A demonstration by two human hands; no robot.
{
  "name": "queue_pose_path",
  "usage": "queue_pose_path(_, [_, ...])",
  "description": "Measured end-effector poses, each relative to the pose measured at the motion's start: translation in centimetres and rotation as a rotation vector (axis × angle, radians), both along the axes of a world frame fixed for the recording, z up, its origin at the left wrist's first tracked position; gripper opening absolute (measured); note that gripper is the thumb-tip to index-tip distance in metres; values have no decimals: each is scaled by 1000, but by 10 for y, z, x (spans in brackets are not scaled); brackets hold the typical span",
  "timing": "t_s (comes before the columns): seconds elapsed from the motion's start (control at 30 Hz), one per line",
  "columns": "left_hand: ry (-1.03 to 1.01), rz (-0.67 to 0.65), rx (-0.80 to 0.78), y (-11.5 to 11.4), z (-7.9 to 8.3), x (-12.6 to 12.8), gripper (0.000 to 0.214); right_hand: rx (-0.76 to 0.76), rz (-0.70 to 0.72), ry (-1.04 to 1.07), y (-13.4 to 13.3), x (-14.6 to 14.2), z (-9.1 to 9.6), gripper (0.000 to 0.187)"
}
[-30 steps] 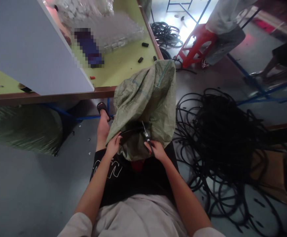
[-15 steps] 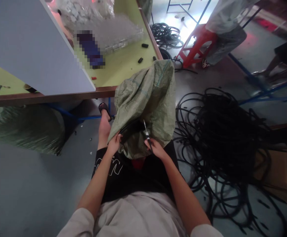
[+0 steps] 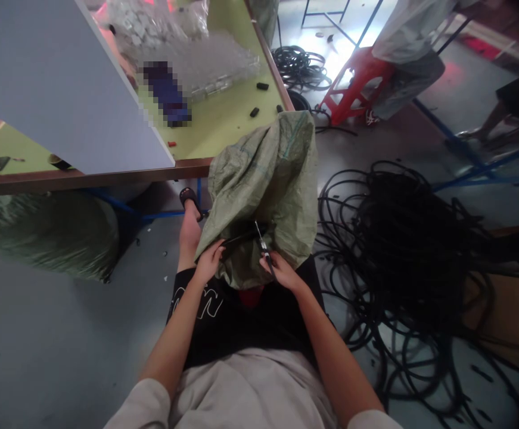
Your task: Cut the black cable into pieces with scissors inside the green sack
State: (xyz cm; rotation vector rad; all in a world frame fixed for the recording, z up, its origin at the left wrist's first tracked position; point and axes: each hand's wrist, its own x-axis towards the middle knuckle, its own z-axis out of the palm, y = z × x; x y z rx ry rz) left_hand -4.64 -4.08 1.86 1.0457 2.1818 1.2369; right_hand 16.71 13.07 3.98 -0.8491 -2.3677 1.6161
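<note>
A green woven sack (image 3: 241,161) drapes from the table edge down over my lap, its mouth open towards me. My left hand (image 3: 210,262) is closed at the left side of that mouth, pinching a thin dark strand (image 3: 232,240) that reaches in over the opening. In my right hand (image 3: 279,268) is a slim tool (image 3: 263,243) with a pointed metal end and a dark handle, its tip directed away from me above the sack's dark inside. Its exact kind is too small to tell. Shadow hides what lies inside the sack.
Black cable coils (image 3: 411,256) heap on the floor at right, beside a cardboard box (image 3: 496,310). The yellow-green table (image 3: 214,134) bears clear bags (image 3: 223,56), small black pieces (image 3: 254,112) and a grey panel (image 3: 71,83). A person sits near a red stool (image 3: 357,83); a stuffed sack (image 3: 49,232) lies left.
The tool's tip has shifted slightly left and down with my right hand. My left hand's fingers have changed position a little, and the strand lies flatter. The sack stays in place.
</note>
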Motion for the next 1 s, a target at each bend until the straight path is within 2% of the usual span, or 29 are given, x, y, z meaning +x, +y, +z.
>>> queue_pose_path(0.13, [47,-58,34,-1,1,0,47,-17,0,-20,-1,1,8,42])
queue_pose_path(0.3, [2,-19,19,-2,-1,0,49,-19,-51,-123,-1,5,19,50])
queue_pose_path(0.43, [-2,-46,0,-1,-2,0,49,-47,-129,-109,1,3,13,50])
queue_pose_path(0.57, [-33,13,-9,-1,-5,-1,51,-90,-155,-74,3,1,5,49])
queue_pose_path(0.7, [-58,71,-11,-1,-7,-1,53,-101,-107,-36,4,1,0,48])
queue_pose_path(0.8, [-46,68,-15,-1,-5,0,52,-6,-25,-21,2,1,-1,44])
queue_pose_path(0.9, [0,-17,0,-1,0,1,49,95,51,-39,-1,0,0,41])
queue_pose_path(1.0, [49,-123,26,0,6,4,45,113,65,-69,-3,-1,2,41])
